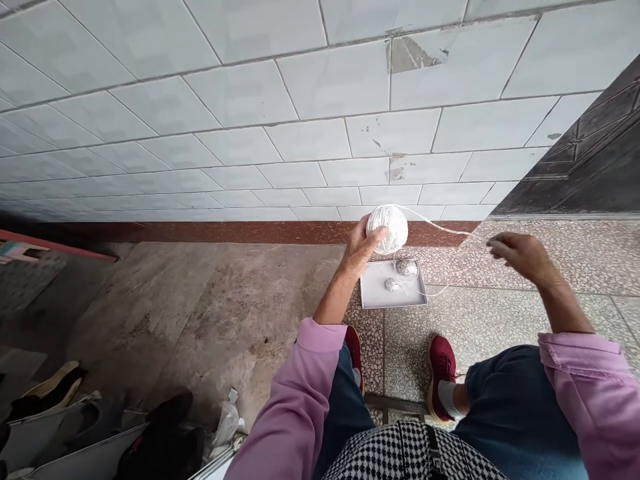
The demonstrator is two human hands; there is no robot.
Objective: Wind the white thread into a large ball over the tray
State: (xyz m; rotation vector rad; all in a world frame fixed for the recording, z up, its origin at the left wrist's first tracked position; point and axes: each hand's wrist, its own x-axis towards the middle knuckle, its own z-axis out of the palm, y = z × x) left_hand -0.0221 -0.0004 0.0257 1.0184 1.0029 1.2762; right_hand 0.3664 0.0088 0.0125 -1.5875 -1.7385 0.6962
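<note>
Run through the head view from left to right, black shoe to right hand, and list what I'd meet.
Black shoe, plastic bag, left hand, ball of white yarn, right red shoe, right hand.

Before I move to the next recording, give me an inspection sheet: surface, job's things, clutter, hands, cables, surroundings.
Surface: speckled floor; stained grey floor at left.
Job's things: white yarn ball; tray below with larger silvery lump and smaller silvery lump.
Clutter: shoe and crumpled plastic, lower left.
Hands: left hand grips the yarn ball; right hand curled near the strand, contact unclear.
Cables: nothing seen.
Surroundings: white tiled wall; dark panel at right.
</note>
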